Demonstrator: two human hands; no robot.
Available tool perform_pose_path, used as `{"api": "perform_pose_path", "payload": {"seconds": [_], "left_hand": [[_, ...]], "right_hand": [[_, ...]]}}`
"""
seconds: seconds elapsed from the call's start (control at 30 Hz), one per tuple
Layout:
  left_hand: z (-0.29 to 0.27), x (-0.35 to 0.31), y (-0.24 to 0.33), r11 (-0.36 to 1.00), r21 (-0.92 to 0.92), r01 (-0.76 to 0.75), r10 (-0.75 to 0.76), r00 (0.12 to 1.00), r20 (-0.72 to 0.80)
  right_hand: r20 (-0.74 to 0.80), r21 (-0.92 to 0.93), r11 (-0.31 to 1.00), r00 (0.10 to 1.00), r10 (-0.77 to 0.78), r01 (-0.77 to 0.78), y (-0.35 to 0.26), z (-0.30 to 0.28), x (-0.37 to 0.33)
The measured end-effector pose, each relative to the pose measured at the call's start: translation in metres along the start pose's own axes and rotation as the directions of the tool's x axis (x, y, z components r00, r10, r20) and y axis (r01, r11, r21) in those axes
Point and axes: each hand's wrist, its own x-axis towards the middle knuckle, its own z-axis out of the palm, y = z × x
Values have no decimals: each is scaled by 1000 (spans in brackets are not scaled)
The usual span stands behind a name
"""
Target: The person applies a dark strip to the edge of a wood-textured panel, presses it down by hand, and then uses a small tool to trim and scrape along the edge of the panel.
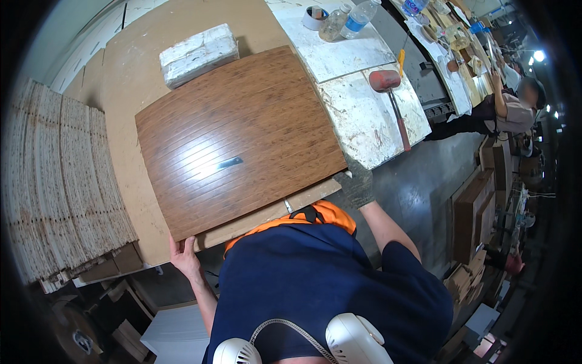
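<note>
A large brown wood-grain panel [236, 133] lies flat on a tan board bench [127, 79]. My left hand [183, 256], bare, grips the panel's near left corner from below. My right hand [357, 184], in a dark grey glove, holds the panel's near right corner. A small dark blade-like object [230, 162] rests on the middle of the panel. My torso in a blue shirt with an orange strap fills the lower centre.
A white wrapped block [198, 53] sits at the panel's far edge. A stack of pale slatted boards [60, 182] stands at left. A red-headed mallet [391, 97], tape roll [314, 17] and two bottles [345, 19] lie on the white bench. Another person [512, 109] works at right.
</note>
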Motion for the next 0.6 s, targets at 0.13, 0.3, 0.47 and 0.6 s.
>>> {"api": "perform_pose_path", "payload": {"seconds": [0.13,0.3,0.47,0.6], "left_hand": [[-3,2,-2,1000,10,7,-7,1000,-26],[-4,5,-1,998,56,2,-1,1000,-28],[-5,4,-1,997,71,5,-3,999,-34],[2,3,5,998,65,13,-10,999,-41]], "right_hand": [[-12,34,999,1000,5,-5,4,3,0],[4,31,999,1000,18,-19,3,2,1],[1,4,999,999,36,-36,2,1,4],[1,65,994,996,84,-84,9,2,4]]}}
